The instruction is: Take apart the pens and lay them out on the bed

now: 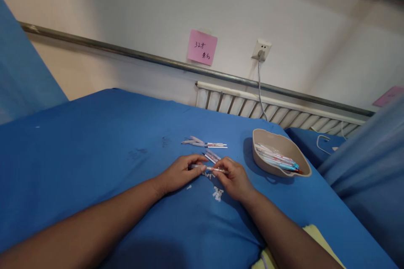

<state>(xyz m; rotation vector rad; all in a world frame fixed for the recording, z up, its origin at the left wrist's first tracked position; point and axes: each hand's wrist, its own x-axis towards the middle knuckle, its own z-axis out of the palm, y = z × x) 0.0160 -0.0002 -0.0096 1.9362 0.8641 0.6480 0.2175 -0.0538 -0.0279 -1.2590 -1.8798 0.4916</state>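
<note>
My left hand (180, 171) and my right hand (236, 177) meet over the blue cloth. Between them lies a slim pen (209, 169), pinched by the fingers of both hands, the left at its dark end and the right along its pale, patterned part. Just beyond the fingertips are several slim pen pieces (212, 155), partly covered by the hands. Farther back, a small group of grey pen barrels (193, 141) touches some white sticks (217, 145) that look like refills. Small white bits (217, 193) are scattered near my right hand and under the pen.
A beige plastic basket (307, 171) holding several pens (277, 159) stands to the right. Blue cloth (94, 147) covers the table. Yellow fabric (318, 239) lies by my right forearm. Behind are a radiator (233, 103), a metal rail (126, 53) and a plugged-in socket (261, 49).
</note>
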